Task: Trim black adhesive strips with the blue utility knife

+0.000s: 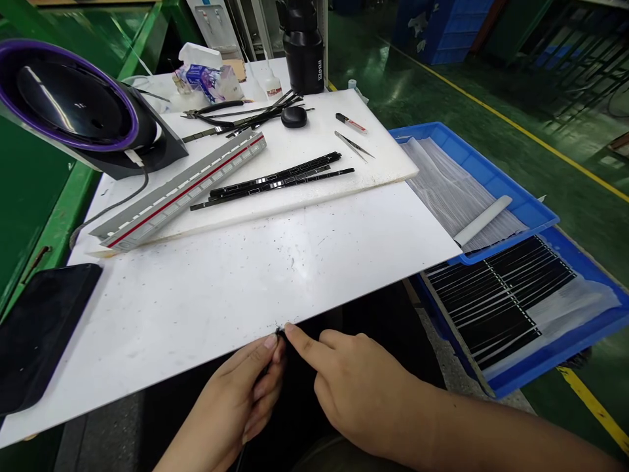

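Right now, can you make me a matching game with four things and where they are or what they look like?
1. left hand
2. phone
3. grey bar
4. tweezers

A. has a red stripe
B. pinching a small dark piece
C. beside a black-capped tube
D. dark screen, by the white table's left edge

Pairs: 1-B, 2-D, 3-A, 4-C

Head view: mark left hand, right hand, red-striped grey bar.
Left hand [238, 383]: head view, thumb side.
Right hand [356, 383]: head view, back of the hand.
Red-striped grey bar [185, 191]: head view, middle of its length.
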Demonstrator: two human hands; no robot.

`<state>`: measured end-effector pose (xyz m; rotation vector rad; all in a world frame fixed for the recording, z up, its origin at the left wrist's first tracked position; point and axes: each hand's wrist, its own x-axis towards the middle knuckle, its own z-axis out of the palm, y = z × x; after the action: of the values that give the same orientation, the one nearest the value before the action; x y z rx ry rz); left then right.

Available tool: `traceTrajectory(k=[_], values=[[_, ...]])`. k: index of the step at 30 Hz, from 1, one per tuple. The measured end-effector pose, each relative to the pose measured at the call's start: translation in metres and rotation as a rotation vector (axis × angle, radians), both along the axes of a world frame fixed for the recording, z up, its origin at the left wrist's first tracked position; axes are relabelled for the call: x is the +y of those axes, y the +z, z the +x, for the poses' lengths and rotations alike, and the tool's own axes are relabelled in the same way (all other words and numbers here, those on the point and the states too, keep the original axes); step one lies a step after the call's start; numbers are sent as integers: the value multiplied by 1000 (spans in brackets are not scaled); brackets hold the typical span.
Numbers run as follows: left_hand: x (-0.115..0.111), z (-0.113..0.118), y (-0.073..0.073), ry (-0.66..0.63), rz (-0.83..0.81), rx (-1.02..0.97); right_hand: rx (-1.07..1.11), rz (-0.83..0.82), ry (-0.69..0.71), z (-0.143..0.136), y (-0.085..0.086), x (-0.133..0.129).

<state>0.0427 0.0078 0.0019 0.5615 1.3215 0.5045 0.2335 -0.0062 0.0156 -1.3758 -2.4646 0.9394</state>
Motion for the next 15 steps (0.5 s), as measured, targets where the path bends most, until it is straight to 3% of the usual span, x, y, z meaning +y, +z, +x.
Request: traceTrajectory(k=[6,11,15], values=[[3,-3,-2,25,-34,-39,-96,13,-77,-5,-1,-1],[4,-1,0,1,-16,-3,117,-110,-65,3,4,3],[2,3,1,29,-7,7,146,-149,-83,5,5,3]])
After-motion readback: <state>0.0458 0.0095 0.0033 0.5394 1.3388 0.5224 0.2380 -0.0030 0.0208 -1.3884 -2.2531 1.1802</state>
